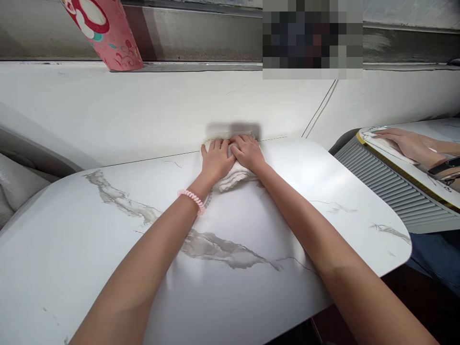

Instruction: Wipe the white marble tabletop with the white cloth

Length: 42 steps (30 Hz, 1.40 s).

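Left hand (217, 160); right hand (247, 153); both loosely spread, palms down on cloth (233, 179) at tabletop's (244, 297) far edge; arms (154, 249) outstretched, converging forward.

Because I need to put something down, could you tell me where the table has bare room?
The table is bare left of the left forearm, to the curved left end; between both forearms, nearer than the cloth; and between the right forearm and the rounded right edge. It is crowded by the wall, where the left hand and right hand rest on cloth.
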Available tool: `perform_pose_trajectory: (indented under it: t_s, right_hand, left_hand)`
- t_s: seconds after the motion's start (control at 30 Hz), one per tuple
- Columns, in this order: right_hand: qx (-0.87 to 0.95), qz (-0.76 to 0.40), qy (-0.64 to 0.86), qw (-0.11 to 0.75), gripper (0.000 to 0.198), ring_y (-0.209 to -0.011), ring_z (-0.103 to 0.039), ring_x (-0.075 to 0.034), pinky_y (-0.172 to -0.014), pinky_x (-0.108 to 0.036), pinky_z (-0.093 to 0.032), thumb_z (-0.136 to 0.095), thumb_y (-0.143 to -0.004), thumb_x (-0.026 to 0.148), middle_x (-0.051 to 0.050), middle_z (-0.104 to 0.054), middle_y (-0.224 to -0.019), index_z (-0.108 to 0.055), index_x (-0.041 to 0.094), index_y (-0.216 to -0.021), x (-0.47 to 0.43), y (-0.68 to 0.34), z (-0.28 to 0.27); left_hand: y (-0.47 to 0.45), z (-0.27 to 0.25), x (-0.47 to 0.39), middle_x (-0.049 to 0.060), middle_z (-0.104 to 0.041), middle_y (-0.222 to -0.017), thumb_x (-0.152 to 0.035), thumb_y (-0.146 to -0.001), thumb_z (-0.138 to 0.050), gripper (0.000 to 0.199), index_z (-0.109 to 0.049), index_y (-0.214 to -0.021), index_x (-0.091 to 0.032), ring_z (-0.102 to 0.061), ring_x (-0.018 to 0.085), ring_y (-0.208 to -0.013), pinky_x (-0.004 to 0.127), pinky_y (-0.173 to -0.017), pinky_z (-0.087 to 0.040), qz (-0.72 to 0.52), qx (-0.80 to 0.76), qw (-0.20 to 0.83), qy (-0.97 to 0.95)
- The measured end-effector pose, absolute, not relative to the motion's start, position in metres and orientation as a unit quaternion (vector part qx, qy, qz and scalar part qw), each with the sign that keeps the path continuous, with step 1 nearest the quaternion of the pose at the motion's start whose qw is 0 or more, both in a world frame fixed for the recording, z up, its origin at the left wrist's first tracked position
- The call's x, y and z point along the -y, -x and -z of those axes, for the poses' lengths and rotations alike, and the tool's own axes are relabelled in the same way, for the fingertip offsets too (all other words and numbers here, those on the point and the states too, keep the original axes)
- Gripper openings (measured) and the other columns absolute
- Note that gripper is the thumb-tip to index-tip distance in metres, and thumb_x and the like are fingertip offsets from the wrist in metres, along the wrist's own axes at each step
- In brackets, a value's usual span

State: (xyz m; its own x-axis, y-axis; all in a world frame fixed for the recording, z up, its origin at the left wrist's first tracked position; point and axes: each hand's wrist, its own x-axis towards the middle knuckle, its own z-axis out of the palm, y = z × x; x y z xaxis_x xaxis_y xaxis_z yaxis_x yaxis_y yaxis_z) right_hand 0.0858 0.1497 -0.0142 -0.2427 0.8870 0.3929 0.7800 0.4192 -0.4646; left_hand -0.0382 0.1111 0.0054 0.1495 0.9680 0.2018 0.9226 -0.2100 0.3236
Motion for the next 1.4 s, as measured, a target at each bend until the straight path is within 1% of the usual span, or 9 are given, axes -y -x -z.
perform_pose_trajectory:
  t_s: [0.2, 0.4, 0.63, 0.77, 0.87, 1.07, 1.27, 1.4]
  right_hand:
    - [0.792, -0.088, 0.52, 0.307, 0.031, -0.117, -0.048, -0.03, -0.106, -0.053, -0.034, -0.038, -0.091, 0.025, -0.01, -0.059, -0.118, -0.061, 0.019, -0.112, -0.138, -0.074, 0.016]
    - [0.81, -0.111, 0.495, 0.294, 0.033, -0.122, -0.046, -0.027, -0.108, -0.049, -0.033, -0.035, -0.095, 0.023, -0.008, -0.059, -0.125, -0.061, 0.02, -0.116, -0.111, -0.056, 0.011]
    - [0.827, -0.114, 0.456, 0.308, 0.032, -0.121, -0.048, -0.025, -0.109, -0.043, -0.032, -0.038, -0.095, 0.022, -0.008, -0.061, -0.123, -0.061, 0.019, -0.116, -0.053, -0.047, 0.009]
    - [0.827, -0.107, 0.465, 0.298, 0.032, -0.122, -0.047, -0.026, -0.11, -0.041, -0.032, -0.04, -0.094, 0.022, -0.009, -0.059, -0.125, -0.06, 0.018, -0.118, -0.008, -0.048, 0.006]
    - [0.83, -0.084, 0.474, 0.282, 0.033, -0.122, -0.047, -0.027, -0.11, -0.042, -0.032, -0.039, -0.094, 0.022, -0.011, -0.058, -0.127, -0.059, 0.017, -0.12, 0.029, -0.051, 0.005]
    - [0.848, -0.05, 0.462, 0.254, 0.041, -0.124, -0.042, -0.028, -0.113, -0.046, -0.027, -0.035, -0.096, 0.026, -0.015, -0.053, -0.132, -0.053, 0.008, -0.128, 0.092, -0.061, 0.003]
    - [0.857, -0.062, 0.451, 0.242, 0.042, -0.124, -0.041, -0.028, -0.114, -0.047, -0.027, -0.037, -0.094, 0.028, -0.015, -0.052, -0.13, -0.052, 0.009, -0.129, 0.124, -0.057, -0.002]
    - [0.861, -0.073, 0.448, 0.232, 0.045, -0.13, -0.036, -0.03, -0.116, -0.051, -0.022, -0.038, -0.094, 0.028, -0.018, -0.046, -0.137, -0.05, 0.008, -0.133, 0.136, -0.049, -0.003]
  left_hand:
    - [0.049, -0.008, -0.098, 0.01, -0.051, -0.139, -0.034, -0.097, -0.026, 0.043, -0.047, -0.133, -0.024, -0.039, 0.025, -0.134, 0.055, -0.116, -0.018, -0.177, -0.632, 0.057, -0.752]
    - [0.065, -0.007, -0.069, 0.01, -0.05, -0.141, -0.035, -0.097, -0.027, 0.042, -0.046, -0.133, -0.025, -0.04, 0.025, -0.134, 0.055, -0.116, -0.019, -0.177, -0.655, 0.034, -0.734]
    - [0.073, -0.008, -0.007, 0.013, -0.05, -0.141, -0.033, -0.098, -0.026, 0.043, -0.047, -0.133, -0.02, -0.042, 0.027, -0.133, 0.058, -0.115, -0.022, -0.161, -0.671, 0.0, -0.724]
    - [0.076, -0.004, 0.032, 0.014, -0.049, -0.142, -0.033, -0.097, -0.029, 0.043, -0.046, -0.135, -0.02, -0.041, 0.027, -0.135, 0.057, -0.115, -0.021, -0.163, -0.655, -0.019, -0.738]
    - [0.078, -0.001, 0.061, 0.015, -0.049, -0.143, -0.032, -0.096, -0.03, 0.045, -0.046, -0.136, -0.019, -0.039, 0.028, -0.137, 0.057, -0.115, -0.021, -0.156, -0.638, -0.019, -0.754]
    - [0.077, 0.002, 0.116, 0.02, -0.051, -0.141, -0.028, -0.095, -0.03, 0.048, -0.048, -0.136, -0.01, -0.041, 0.033, -0.136, 0.062, -0.113, -0.023, -0.149, -0.594, -0.046, -0.789]
    - [0.083, 0.004, 0.15, 0.021, -0.05, -0.142, -0.027, -0.095, -0.03, 0.05, -0.048, -0.137, -0.006, -0.041, 0.036, -0.135, 0.064, -0.11, -0.026, -0.146, -0.588, -0.059, -0.794]
    - [0.093, 0.002, 0.163, 0.02, -0.049, -0.143, -0.026, -0.094, -0.029, 0.051, -0.046, -0.138, -0.006, -0.04, 0.035, -0.136, 0.064, -0.111, -0.026, -0.137, -0.587, -0.058, -0.796]
